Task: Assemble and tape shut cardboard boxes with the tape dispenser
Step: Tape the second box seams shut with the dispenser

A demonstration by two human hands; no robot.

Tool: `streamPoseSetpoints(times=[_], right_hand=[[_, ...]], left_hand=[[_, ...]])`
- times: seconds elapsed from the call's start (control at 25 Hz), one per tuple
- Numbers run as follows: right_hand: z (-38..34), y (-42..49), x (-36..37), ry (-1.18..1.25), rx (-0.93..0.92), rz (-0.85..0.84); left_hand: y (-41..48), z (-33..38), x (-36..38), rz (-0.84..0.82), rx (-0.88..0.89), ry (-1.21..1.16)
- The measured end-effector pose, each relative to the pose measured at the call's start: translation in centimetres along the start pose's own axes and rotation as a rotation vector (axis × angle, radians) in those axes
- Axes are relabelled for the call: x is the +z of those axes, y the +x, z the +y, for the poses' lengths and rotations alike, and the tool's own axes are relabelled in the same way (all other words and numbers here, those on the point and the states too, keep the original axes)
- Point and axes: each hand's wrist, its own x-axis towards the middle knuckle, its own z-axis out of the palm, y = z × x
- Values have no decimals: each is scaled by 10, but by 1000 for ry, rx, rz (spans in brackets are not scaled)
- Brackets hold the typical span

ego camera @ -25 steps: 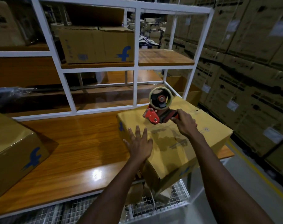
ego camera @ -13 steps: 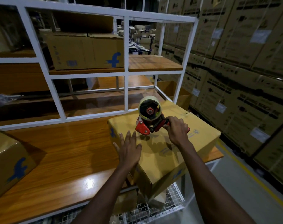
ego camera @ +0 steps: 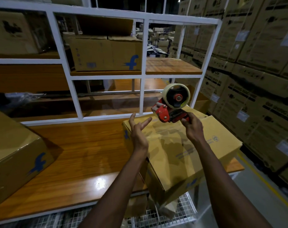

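A closed cardboard box with a blue logo lies on the right part of the wooden table and overhangs its front edge. My right hand grips the handle of a red tape dispenser with a pale tape roll, held in the air above the box's far edge. My left hand hovers over the box's left top edge, its fingers spread and holding nothing.
A second logo box sits at the table's left. A white metal frame stands behind, with another box on its shelf. Stacked cartons wall the right side. A wire basket hangs below the table.
The tape dispenser has lifted off the box top and risen toward the far edge. My left hand has come off the box and now hovers with spread fingers.
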Motion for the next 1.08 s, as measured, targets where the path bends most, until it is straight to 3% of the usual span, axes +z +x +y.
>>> streamPoseSetpoints(times=[0.32,0.6,0.92,1.08], right_hand=[[-11,-4,5,102,-16,-27],[-7,-11,10,124,8,-48],[-8,-19,25,114,-100,-93],[0,-16,33,125,-141,-116]], left_hand=[[-3,13,4,-27,18,136],[-10,0,-4,38,-259,-68],[-11,-1,-6,296,-342,-128],[-2,0,-10,321,-414,-173]])
